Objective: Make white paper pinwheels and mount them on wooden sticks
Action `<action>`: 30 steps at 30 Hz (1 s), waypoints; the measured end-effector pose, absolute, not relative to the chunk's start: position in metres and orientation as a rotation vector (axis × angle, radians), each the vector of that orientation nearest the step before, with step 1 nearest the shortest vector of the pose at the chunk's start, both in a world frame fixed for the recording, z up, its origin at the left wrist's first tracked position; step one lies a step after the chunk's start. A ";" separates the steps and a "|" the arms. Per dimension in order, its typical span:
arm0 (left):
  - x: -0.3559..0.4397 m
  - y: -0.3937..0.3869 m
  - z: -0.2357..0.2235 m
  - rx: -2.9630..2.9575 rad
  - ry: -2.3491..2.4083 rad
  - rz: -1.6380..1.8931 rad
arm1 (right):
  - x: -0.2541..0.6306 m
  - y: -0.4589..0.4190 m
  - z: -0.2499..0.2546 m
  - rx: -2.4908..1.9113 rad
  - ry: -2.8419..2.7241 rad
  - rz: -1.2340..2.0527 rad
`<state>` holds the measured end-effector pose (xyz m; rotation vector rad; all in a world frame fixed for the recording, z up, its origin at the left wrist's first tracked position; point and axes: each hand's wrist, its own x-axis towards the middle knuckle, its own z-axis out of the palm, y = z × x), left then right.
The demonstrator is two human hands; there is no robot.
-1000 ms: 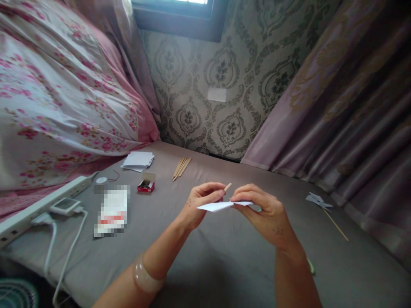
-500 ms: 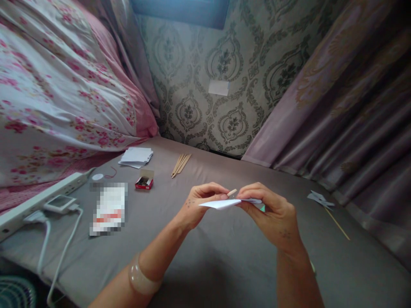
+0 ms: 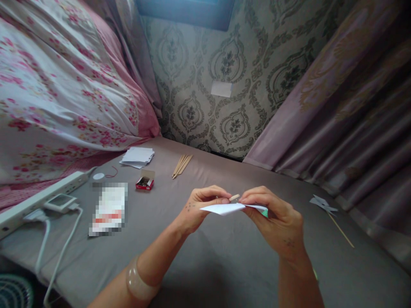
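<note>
A folded white paper piece (image 3: 224, 208) is held in mid-air above the grey bed surface (image 3: 199, 265). My left hand (image 3: 201, 207) pinches its left part together with a thin wooden stick (image 3: 234, 197), whose tip pokes out between the hands. My right hand (image 3: 278, 218) pinches the paper's right end, fingers curled tight. A translucent bangle (image 3: 138, 284) sits on my left forearm.
Behind the hands lie a bundle of wooden sticks (image 3: 182, 164), a stack of white paper squares (image 3: 137, 156), a small open red box (image 3: 145, 183) and a blurred packet (image 3: 109, 208). A power strip (image 3: 45, 197) with chargers is at left. A finished paper pinwheel on a stick (image 3: 324, 205) rests at right.
Both hands have stayed together on the paper and stick, drifting slightly right and down in the picture. The stick tip has tilted flatter towards my right hand.
</note>
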<state>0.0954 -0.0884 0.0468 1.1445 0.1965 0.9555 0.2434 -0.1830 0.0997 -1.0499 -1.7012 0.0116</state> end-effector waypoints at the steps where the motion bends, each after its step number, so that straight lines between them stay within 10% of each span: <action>1: 0.095 -0.088 0.047 1.152 0.194 0.956 | 0.243 -0.183 0.100 -1.052 -1.698 0.013; 30: 0.094 -0.087 0.047 1.172 0.160 0.966 | 0.242 -0.184 0.101 -1.066 -1.722 0.001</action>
